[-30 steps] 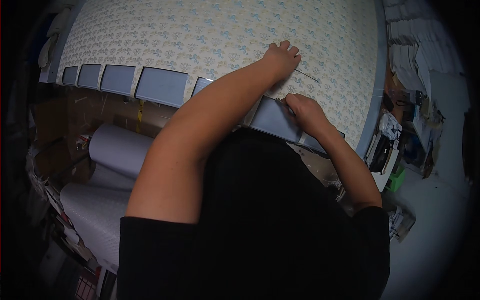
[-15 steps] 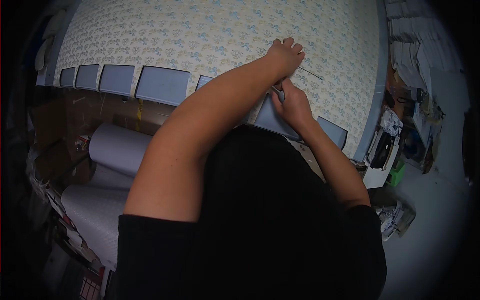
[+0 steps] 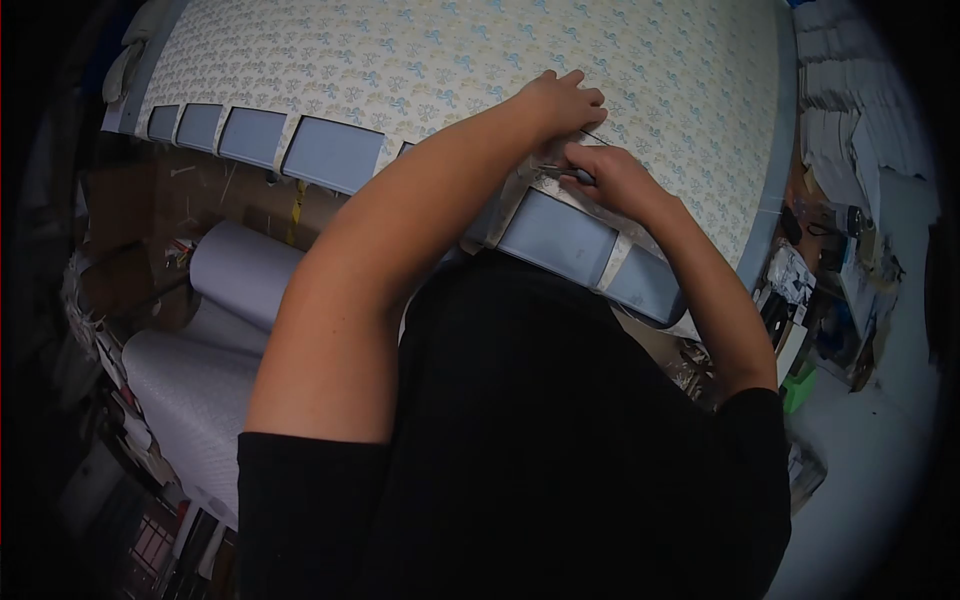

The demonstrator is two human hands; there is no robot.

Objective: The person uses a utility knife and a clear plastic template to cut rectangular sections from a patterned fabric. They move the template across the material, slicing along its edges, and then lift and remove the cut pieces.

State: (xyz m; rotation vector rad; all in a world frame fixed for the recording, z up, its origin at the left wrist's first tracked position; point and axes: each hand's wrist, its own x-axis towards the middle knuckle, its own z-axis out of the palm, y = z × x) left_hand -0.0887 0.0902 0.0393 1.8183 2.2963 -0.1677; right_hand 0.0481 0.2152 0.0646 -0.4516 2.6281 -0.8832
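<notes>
A large sheet with a pale, blue-and-tan pattern (image 3: 440, 70) covers the work table. My left hand (image 3: 565, 104) rests on it with its fingers apart and bent. Close below, my right hand (image 3: 615, 180) is closed around a small grey-handled tool (image 3: 578, 176), whose tip points left at the sheet's near edge. A thin dark line (image 3: 594, 137) shows on the sheet between my hands. Rectangular cut-outs along that edge show a grey-blue surface (image 3: 557, 238). My left forearm hides part of the edge.
Grey rolls of material (image 3: 243, 270) lie below the table at the left. A yellow tape strip (image 3: 297, 213) hangs near them. Stacked white sheets (image 3: 850, 110) stand at the right, with assorted items and a green object (image 3: 798, 388) lower down.
The view has shifted. My right hand has moved right and away from my left wrist, so the tool shows more clearly. My left hand has moved slightly left over the sheet.
</notes>
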